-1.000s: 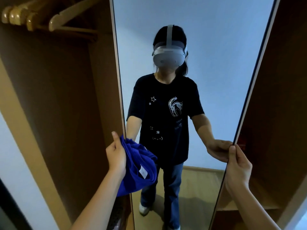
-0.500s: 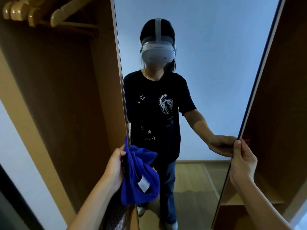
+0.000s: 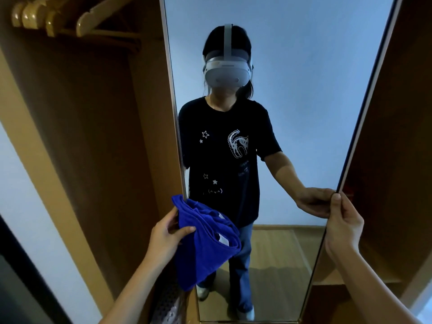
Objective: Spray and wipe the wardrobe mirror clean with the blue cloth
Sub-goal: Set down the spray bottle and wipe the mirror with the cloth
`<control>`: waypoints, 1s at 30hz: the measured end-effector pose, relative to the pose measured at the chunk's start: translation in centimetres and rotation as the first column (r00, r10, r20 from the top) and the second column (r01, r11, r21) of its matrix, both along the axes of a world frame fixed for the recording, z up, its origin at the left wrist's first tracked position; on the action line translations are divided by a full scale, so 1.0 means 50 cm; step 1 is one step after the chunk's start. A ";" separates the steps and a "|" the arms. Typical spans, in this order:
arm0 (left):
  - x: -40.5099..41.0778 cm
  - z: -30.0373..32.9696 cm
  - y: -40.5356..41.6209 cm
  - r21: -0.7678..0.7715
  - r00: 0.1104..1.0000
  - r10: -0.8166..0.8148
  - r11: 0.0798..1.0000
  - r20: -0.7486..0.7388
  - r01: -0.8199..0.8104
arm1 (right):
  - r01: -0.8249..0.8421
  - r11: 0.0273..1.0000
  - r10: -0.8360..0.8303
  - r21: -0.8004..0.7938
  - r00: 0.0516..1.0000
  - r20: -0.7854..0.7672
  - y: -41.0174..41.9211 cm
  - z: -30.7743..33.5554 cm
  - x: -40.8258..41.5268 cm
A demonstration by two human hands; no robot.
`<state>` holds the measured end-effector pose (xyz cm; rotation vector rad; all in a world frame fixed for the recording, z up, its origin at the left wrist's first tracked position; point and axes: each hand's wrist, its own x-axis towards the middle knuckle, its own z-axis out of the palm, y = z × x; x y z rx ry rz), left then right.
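Open wooden wardrobe (image 3: pixel 93 141), hangers (image 3: pixel 70 17) above. Mirror (image 3: pixel 292 113) on door, steadied by right hand (image 3: pixel 343 225) pinching its right edge. Cloth (image 3: pixel 205 242) bunched in left hand (image 3: pixel 167 235) grip, beside mirror's left edge, apparently readied for wiping. No spray bottle visible.

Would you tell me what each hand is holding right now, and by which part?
The left hand grips the bunched blue cloth at its upper left side. The right hand pinches the mirror by its right edge.
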<state>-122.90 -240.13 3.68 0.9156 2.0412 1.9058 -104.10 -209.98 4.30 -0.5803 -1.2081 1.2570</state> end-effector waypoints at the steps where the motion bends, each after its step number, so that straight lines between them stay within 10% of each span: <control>1: -0.001 -0.012 0.001 0.009 1.000 0.016 1.000 -0.012 -0.016 | -0.004 1.000 0.004 -0.001 1.000 0.004 0.001 -0.002 0.000; 16: 0.027 -0.059 0.093 0.113 0.914 0.268 0.963 -0.306 -0.245 | -0.005 1.000 0.005 0.014 0.999 0.034 0.020 -0.014 -0.004; 30: -0.027 0.230 0.134 0.303 0.706 0.446 0.894 -0.551 -0.329 | -0.046 0.999 0.047 -0.019 0.998 0.042 0.010 -0.004 0.003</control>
